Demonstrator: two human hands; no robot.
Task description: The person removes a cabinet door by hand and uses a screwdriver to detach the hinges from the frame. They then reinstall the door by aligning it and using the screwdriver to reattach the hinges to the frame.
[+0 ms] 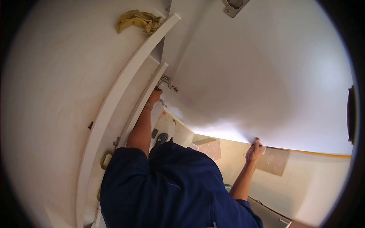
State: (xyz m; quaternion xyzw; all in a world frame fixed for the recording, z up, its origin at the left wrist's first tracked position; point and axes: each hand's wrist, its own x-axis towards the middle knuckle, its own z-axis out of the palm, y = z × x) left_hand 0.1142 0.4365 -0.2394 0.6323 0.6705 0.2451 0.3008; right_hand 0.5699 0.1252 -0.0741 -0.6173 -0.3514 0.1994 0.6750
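Observation:
A large white cabinet door point(258, 76) fills the upper right of the head view, swung out from the cabinet frame point(146, 97). My right hand point(255, 152) grips the door's lower edge, the thumb on its face and the fingers partly hidden. My left hand point(154, 95), with a watch on its wrist, is curled at the inner side of the frame, just below a metal hinge point(167, 83). Its fingertips are mostly hidden, and I cannot make out what they hold. A second hinge point(162, 103) shows just past that hand.
A crumpled yellowish cloth or glove point(138, 21) lies on the white surface at upper left. Another metal hinge fitting point(232, 7) sits at the door's top. Below are a cardboard-coloured box point(207, 148), a flat brown board point(272, 161) and a dark clog point(162, 137) on the floor.

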